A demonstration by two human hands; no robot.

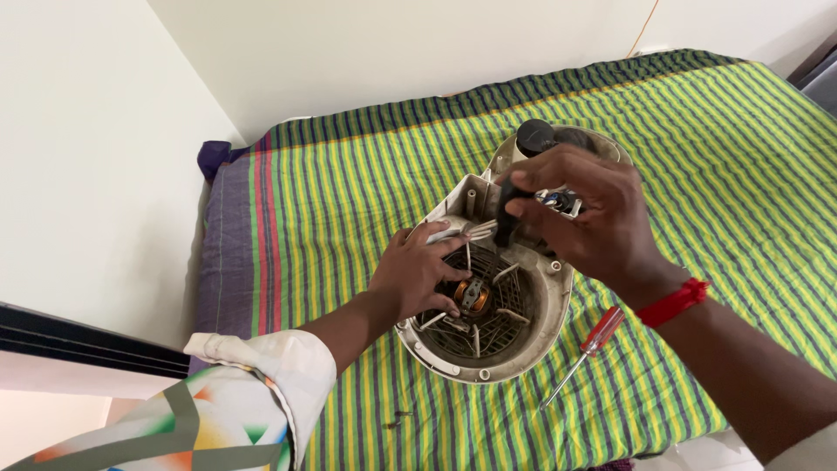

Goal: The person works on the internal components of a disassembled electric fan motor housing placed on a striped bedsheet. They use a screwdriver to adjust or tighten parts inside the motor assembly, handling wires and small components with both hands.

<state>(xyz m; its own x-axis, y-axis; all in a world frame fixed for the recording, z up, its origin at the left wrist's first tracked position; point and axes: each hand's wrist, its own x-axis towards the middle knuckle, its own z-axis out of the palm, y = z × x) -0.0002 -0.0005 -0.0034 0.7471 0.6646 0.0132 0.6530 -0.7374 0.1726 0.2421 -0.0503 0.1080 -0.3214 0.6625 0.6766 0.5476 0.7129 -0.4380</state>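
An opened cream plastic appliance housing (523, 353) lies on a bed, showing a round grille with a copper-wound motor (472, 296) at its centre. My left hand (418, 270) rests inside the housing next to the motor, fingers on the white wires (478, 231). My right hand (584, 214) is above the housing's narrow end and grips a black plastic part (534, 138) with a small metal fitting beside it.
A red-handled screwdriver (588, 349) lies on the bedsheet right of the housing. Two small dark screws (397, 420) lie near the front edge. The striped green and yellow sheet (349, 192) covers the bed; white walls stand left and behind.
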